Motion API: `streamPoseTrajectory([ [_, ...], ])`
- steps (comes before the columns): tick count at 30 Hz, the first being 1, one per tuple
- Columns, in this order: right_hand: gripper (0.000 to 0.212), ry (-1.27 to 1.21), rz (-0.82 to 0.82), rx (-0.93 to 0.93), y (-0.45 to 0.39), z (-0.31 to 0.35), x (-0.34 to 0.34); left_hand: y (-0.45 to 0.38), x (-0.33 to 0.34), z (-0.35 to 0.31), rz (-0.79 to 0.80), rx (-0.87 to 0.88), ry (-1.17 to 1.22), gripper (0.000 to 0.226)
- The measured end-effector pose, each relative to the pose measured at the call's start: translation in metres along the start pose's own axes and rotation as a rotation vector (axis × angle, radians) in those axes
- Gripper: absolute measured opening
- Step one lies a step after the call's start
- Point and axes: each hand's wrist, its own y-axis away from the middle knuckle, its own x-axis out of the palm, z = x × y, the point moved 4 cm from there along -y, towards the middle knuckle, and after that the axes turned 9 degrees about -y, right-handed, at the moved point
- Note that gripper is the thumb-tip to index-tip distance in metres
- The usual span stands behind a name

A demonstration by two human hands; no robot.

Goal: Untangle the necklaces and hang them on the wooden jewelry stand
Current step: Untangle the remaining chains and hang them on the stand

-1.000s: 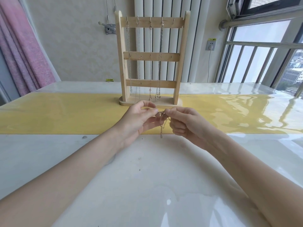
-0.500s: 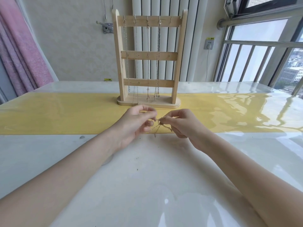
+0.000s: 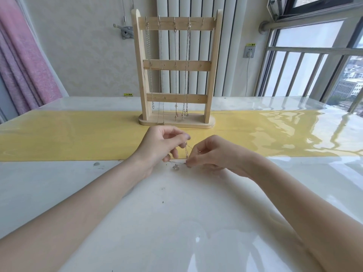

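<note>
At the far left, a pink curtain (image 3: 23, 61) hangs beyond the table's left corner. A yellow runner (image 3: 68, 138) crosses the white table (image 3: 176, 222) from its left edge to its right edge. The left hand (image 3: 159, 146) is over the near edge of the runner, near the table's middle, fingers curled, thumb and forefinger pinching the top of a thin silver necklace (image 3: 186, 152). From that pinch the chain drops to the right hand (image 3: 212, 154), whose curled fingertips pinch it low, just over the white surface. A small tangle with a pendant (image 3: 176, 167) lies on the table between the two hands, touching the tabletop at the runner's near edge. Behind the hands, on the runner toward the table's far edge, stands the wooden jewelry stand (image 3: 176, 65), upright, with four chains (image 3: 174, 75) hanging from hooks on its top bar down to its base. To the right, a railed window (image 3: 314, 65) lies beyond the table's far right corner.
</note>
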Motion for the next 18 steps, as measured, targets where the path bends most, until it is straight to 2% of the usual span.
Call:
streamPoseTrajectory([
  [4,0.012,-0.036,0.024,-0.002,0.000,0.000,0.002,-0.004,-0.005,-0.002,-0.040,0.013,0.041,0.010],
  [7,0.016,-0.174,-0.004,-0.024,0.000,-0.002,-0.005,-0.006,-0.004,0.006,0.041,-0.094,0.109,0.012],
  [9,0.025,-0.289,-0.077,-0.063,-0.001,-0.003,-0.014,-0.007,-0.002,0.010,0.110,-0.153,0.132,0.011],
  [13,0.025,-0.434,-0.237,-0.128,-0.003,-0.006,-0.023,-0.005,0.001,0.010,0.223,-0.210,0.195,0.007],
  [18,0.026,-0.670,-0.221,-0.103,-0.004,-0.006,-0.023,-0.002,0.004,0.010,0.270,-0.225,0.236,0.005],
])
